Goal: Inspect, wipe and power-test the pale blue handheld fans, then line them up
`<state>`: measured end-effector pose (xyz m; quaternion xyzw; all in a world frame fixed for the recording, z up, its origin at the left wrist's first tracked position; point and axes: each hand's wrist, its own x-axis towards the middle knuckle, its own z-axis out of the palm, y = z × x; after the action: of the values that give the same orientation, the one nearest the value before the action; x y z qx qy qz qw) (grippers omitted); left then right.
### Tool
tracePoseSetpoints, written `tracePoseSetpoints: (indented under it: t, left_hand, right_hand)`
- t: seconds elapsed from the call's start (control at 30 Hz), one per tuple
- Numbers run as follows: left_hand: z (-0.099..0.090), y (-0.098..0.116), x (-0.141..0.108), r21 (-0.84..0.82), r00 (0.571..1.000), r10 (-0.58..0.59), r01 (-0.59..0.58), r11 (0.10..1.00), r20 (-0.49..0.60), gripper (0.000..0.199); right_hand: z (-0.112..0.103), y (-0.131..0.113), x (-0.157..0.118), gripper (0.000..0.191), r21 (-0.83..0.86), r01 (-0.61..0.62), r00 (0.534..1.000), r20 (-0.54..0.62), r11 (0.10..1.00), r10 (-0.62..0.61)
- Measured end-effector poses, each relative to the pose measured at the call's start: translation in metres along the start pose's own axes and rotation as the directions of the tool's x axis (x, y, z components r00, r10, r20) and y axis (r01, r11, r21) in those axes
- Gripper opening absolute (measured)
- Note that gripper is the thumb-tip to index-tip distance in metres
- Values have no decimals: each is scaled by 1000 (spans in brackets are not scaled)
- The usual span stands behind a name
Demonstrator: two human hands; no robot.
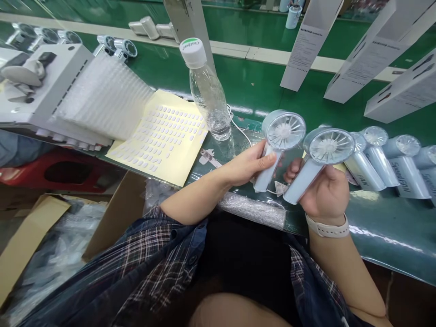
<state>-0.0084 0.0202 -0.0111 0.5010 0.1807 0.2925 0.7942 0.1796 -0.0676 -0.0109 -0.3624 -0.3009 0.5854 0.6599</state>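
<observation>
My left hand (pixel 250 165) is wrapped round the handle of a light-blue handheld fan (pixel 267 172), thumb lying across its front. In my right hand (pixel 325 195) is a second handheld fan (pixel 303 181), its handle slanting down to the left and resting across the fingers. Both fan heads face up and stand side by side, close together above the table edge. Just right of my right hand, several more blue fans (pixel 378 163) lie in a row, lettering visible on their handles. A white cable (pixel 240 129) runs behind the left fan.
A water bottle (pixel 209 95) stands left of the fans, by a yellow sticker sheet (pixel 160 136). Bubble-wrap bags (pixel 102 95) and a white box (pixel 61 86) lie farther left. White cartons (pixel 368 59) stand at the back right. A cardboard box (pixel 112 218) of plastic sits below.
</observation>
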Motion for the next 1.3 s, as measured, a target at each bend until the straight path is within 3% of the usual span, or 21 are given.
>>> tracePoseSetpoints:
  t: [0.3,0.53,0.63,0.8,1.3]
  left_hand:
    - [1,1,3,-110,999,-19,22,994,27,60]
    - [0,8,1,13,1000,-20,20,1000,5,56]
    - [-1,7,4,37,1000,0,0,999,3,67]
    - [-3,3,6,40,999,8,-6,999,-38,83]
    - [-5,-7,8,46,997,-44,48,998,-70,81]
  right_hand:
    - [-3,-6,2,33,63,35,999,-42,997,-33]
    - [0,-12,1,29,74,147,975,-178,986,-132]
    - [-1,-10,1,20,48,178,959,-231,983,-162]
    - [-3,-6,1,21,3,127,958,-259,992,-122]
    - [-8,2,8,25,-62,100,956,-270,993,-113]
